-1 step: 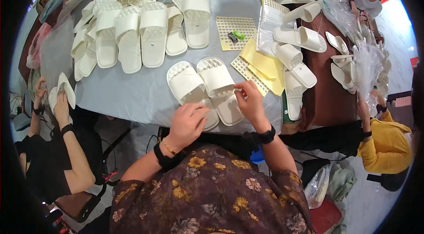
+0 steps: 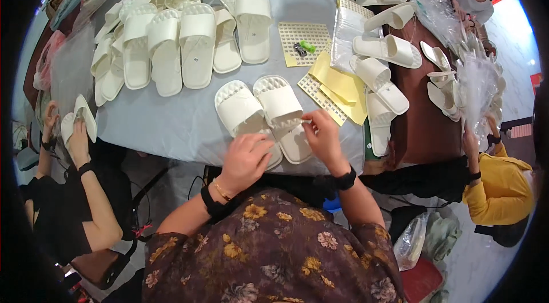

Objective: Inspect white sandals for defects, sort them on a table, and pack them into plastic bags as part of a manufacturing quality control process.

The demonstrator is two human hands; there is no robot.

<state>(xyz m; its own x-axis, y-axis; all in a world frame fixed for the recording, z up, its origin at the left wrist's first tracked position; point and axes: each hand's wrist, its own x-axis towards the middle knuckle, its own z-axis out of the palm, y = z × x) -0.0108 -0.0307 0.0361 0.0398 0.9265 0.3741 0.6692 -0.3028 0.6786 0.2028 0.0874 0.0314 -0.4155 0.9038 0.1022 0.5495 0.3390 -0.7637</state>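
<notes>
Counter, grey-topped, spreads from the top edge of the frame to its middle. Below it, at bottom centre, is the person's dark floral shirt. A co-worker in black is at lower left, hands on a white slipper; another in yellow is at the right edge. A heap of white slippers overlaps across the upper left of the frame, and a looser row runs down the upper right. At the centre of the frame lies the pair, two white slippers side by side, straps toward the top. Just right of it, yellow paper partly covers a label sheet, with a second sheet above. The left hand is over the heel of the left slipper, its fingers loosely bent, the thumb slightly apart. The right hand is by the strap of the right slipper, its fingers pinched narrow; I cannot tell whether anything small is between them. A dark band circles each wrist. A little green thing rests on the upper sheet
</notes>
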